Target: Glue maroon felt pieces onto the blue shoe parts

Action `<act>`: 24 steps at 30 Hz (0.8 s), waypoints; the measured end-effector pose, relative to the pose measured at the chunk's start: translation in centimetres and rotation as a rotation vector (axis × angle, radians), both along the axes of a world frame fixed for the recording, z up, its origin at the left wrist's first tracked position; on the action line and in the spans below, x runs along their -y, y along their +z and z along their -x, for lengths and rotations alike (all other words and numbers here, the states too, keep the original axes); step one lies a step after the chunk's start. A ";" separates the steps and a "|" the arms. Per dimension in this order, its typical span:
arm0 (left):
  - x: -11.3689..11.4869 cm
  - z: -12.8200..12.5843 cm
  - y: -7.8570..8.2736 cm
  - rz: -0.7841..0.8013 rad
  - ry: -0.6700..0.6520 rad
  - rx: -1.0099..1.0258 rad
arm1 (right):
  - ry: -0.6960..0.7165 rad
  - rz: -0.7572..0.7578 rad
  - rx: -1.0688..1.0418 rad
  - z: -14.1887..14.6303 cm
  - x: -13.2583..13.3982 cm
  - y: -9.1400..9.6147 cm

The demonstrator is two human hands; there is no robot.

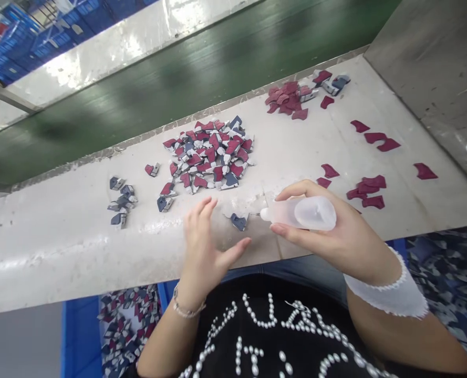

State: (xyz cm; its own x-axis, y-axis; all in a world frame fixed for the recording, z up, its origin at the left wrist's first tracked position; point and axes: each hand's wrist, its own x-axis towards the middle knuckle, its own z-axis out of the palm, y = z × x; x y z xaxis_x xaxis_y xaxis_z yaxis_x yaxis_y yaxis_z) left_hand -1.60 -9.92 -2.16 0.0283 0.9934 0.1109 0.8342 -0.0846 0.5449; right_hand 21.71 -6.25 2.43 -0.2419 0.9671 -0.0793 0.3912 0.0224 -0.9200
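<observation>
My right hand point(328, 231) is wrapped round a translucent white squeeze bottle point(314, 212), which lies sideways in my grip. Its thin tip points left at a small dark blue and grey part point(239, 221) on the bench; whether the tip touches it I cannot tell. To the left of that part, my left hand point(209, 241) holds nothing, thumb and fingers spread. Just beyond both hands is a heap of small grey parts with red and blue faces point(211, 155). Loose flat red pieces point(367, 190) lie to the right of the bottle.
The white bench point(60, 247) runs along a green conveyor belt point(158, 89). More red pieces point(286, 97) are piled at the back right. Several blue-grey parts point(122, 202) lie left. Below the bench, a blue bin point(79, 336) of parts stands left; a metal panel point(438, 68) rises right.
</observation>
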 end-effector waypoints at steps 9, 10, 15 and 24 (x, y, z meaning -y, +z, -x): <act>-0.7 -0.9 -2.2 -0.004 -0.053 0.025 | 0.115 0.008 -0.082 0.0 0.1 -0.2; -0.7 -0.8 -1.8 0.017 -0.085 0.110 | 0.122 0.013 -0.108 -0.1 0.2 -0.1; -0.3 -1.0 1.1 0.143 -0.209 0.382 | 0.137 0.107 -0.271 -0.7 0.8 1.3; -0.4 -2.0 3.2 0.180 -0.361 0.497 | 0.220 -0.004 -0.235 0.4 1.2 3.5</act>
